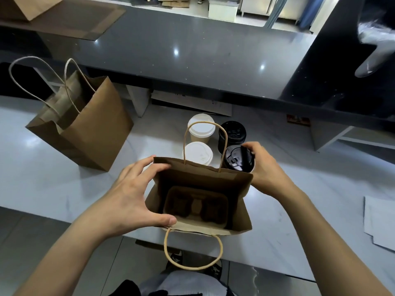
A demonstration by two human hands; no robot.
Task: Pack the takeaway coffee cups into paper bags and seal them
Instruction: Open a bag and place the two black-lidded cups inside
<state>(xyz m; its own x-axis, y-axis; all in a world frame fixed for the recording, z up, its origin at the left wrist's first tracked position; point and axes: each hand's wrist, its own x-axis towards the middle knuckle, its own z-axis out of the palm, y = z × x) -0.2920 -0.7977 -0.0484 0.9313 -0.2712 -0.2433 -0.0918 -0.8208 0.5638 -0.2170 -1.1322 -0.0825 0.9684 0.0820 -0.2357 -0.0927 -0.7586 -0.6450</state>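
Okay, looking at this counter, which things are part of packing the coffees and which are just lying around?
Part of the job:
open bag with cup tray inside, held by left hand
black-lid cup in right hand
second black-lid cup
two white-lid cups
spare bag

Lying about:
flat cardboard
grey sheets

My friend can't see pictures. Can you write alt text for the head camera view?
A person's left hand holds open a brown paper bag with an empty cup tray inside, while the right hand grips a black-lidded cup. Three more cups stand behind on the white counter.
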